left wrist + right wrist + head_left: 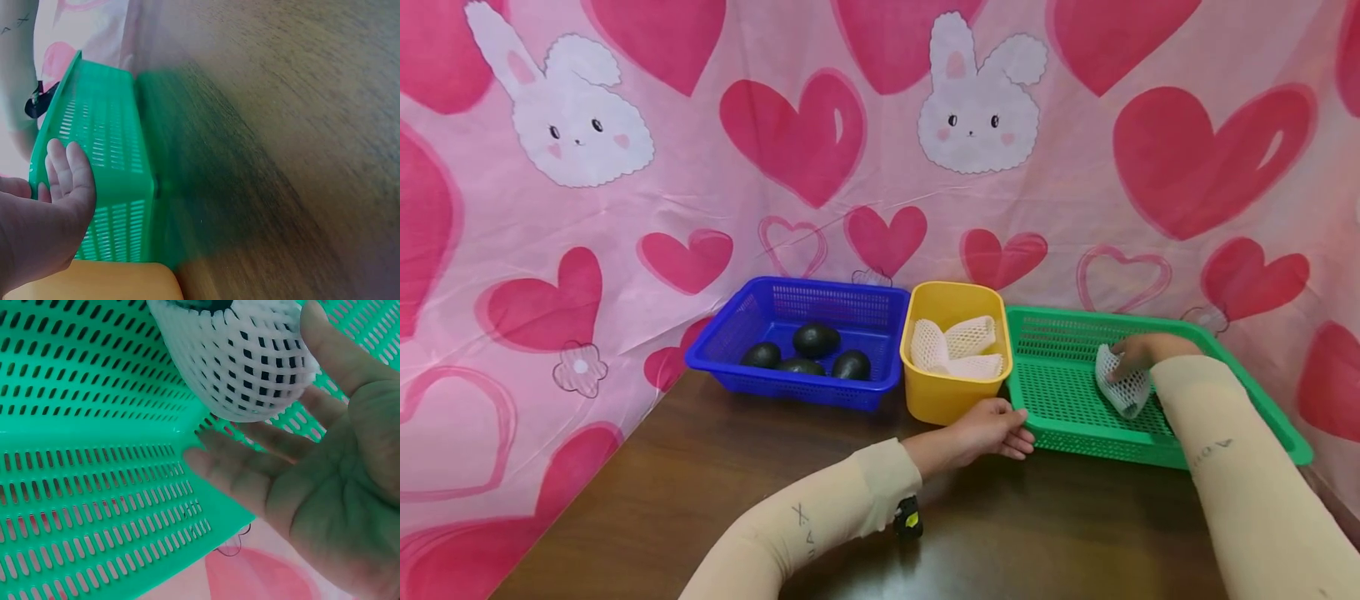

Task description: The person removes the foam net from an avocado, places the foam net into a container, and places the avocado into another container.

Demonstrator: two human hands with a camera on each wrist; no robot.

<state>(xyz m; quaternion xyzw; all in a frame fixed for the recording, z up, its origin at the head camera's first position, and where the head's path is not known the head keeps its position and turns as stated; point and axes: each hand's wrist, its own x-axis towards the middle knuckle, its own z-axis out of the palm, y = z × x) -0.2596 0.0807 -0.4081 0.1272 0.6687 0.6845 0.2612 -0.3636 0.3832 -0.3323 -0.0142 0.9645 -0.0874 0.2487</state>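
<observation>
My left hand (988,431) grips the near left corner of the green basket (1097,447). In the left wrist view its thumb is at the rim and its fingers lie against the outer wall. My right hand (1146,354) is inside that basket, pinching a white foam net sleeve (1122,385) with a dark fruit, apparently an avocado, inside it. In the right wrist view, thumb and fingertips meet the foam net (250,369), and the dark fruit shows through the mesh. Part of the right fingers is hidden behind the net.
A yellow bin (955,392) holding several white foam nets (972,336) stands left of the green basket. Farther left, a blue basket (805,392) holds several dark avocados (816,340). All stand on a brown wooden table (1037,525) before a pink heart-patterned cloth (820,50).
</observation>
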